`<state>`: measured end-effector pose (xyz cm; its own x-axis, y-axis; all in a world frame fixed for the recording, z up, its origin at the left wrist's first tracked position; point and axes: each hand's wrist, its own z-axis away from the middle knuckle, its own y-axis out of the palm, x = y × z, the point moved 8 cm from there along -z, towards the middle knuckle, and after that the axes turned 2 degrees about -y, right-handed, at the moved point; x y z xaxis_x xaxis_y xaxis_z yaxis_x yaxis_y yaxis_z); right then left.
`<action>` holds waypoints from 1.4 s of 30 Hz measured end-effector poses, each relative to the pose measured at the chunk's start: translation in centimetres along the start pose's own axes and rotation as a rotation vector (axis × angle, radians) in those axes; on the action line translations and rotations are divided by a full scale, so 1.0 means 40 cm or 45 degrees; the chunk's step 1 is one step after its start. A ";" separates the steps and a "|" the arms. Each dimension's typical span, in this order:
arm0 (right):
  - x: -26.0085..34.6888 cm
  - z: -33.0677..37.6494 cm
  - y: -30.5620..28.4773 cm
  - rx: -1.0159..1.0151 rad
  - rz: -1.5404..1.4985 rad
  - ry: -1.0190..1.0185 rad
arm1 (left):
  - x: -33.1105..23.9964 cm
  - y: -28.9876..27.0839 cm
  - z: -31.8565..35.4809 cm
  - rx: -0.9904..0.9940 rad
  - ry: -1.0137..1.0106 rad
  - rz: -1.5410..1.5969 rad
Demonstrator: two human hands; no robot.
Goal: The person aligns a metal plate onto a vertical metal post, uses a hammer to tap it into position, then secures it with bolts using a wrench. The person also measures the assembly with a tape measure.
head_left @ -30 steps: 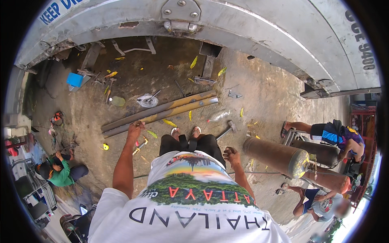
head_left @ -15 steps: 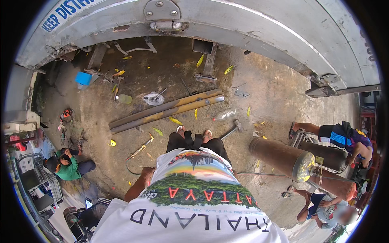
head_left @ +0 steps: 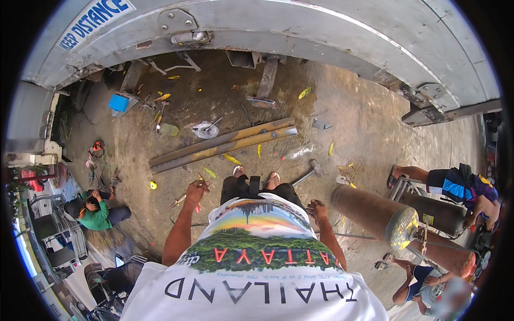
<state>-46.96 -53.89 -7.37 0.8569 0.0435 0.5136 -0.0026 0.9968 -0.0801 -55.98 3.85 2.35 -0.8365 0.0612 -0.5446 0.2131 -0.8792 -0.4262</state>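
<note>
My left hand (head_left: pixel 196 191) hangs in front of me with its fingers curled. From this view it covers part of a brass cutting torch (head_left: pixel 177 203) on the floor; whether anything is in the fingers I cannot make out. At my right side, my right hand (head_left: pixel 318 209) is loosely closed, and no object shows in it. A hammer (head_left: pixel 309 173) lies on the concrete beyond that hand. Two long rusty steel bars (head_left: pixel 225 147) rest side by side ahead of my feet. A clear plastic bottle (head_left: pixel 299 152) lies between the bars and the hammer.
Large gas cylinders (head_left: pixel 369 214) lie on my right, with two people beside them. On the left a person in a green top (head_left: pixel 92 218) crouches. A grey metal vehicle body (head_left: pixel 300 32) spans the far side. A yellow tape measure (head_left: pixel 153 185) and a blue box (head_left: pixel 119 102) sit leftward.
Both hands have come forward: the left has risen from beside my hip to over the torch, and the right has come out from behind my shirt. The view has shifted slightly.
</note>
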 end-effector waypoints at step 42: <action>-0.108 -0.021 -0.044 0.028 0.091 0.117 | 0.304 0.092 0.003 0.083 0.441 -0.175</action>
<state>-50.25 -55.88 -10.16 0.8977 0.1090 0.4270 -0.0756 0.9927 -0.0943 -65.43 1.28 -5.75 -0.6322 0.3273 -0.7022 0.0688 -0.8791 -0.4717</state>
